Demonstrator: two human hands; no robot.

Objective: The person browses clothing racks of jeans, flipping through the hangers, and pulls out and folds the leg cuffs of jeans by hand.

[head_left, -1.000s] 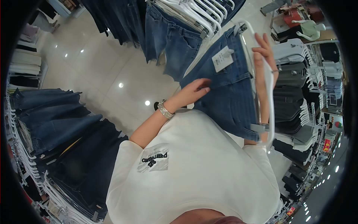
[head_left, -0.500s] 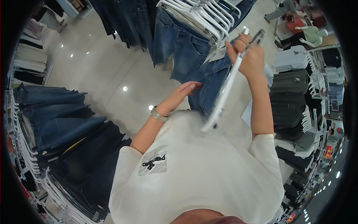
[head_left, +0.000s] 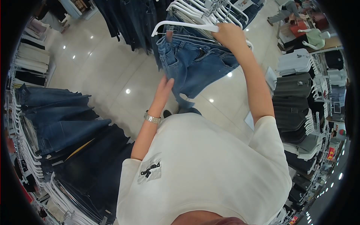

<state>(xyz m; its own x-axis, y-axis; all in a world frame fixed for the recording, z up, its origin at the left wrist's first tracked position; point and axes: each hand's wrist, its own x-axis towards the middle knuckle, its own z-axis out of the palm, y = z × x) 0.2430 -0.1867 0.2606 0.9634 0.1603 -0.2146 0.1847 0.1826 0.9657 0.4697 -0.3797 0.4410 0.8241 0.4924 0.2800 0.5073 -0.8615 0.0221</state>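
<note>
My right hand (head_left: pixel 229 36) is closed on a white hanger (head_left: pixel 187 24), gripping it near its middle below the rack's front end. A pair of blue jeans (head_left: pixel 187 62) hangs from this hanger, waist up, with its front turned toward me. My left hand (head_left: pixel 164 89), with a metal-band watch (head_left: pixel 152 117) on its wrist, is at the left edge of the jeans. Its fingers point upward and are partly stretched out; they seem to touch the denim without wrapping round it. The lower legs hang above the floor, close to my shirt.
Behind the jeans stands a rack of white hangers (head_left: pixel 204 11), with dark jeans (head_left: pixel 127 26) beside it. Folded-over denim (head_left: pixel 67 127) hangs on a rack at left. Shirts on hangers (head_left: pixel 294 90) line the right side. A mannequin (head_left: pixel 315 39) and people are farther back.
My right hand has swung the hanger from a steep tilt to nearly level, turning the jeans' front toward me. My left hand has shifted left to the jeans' edge.
</note>
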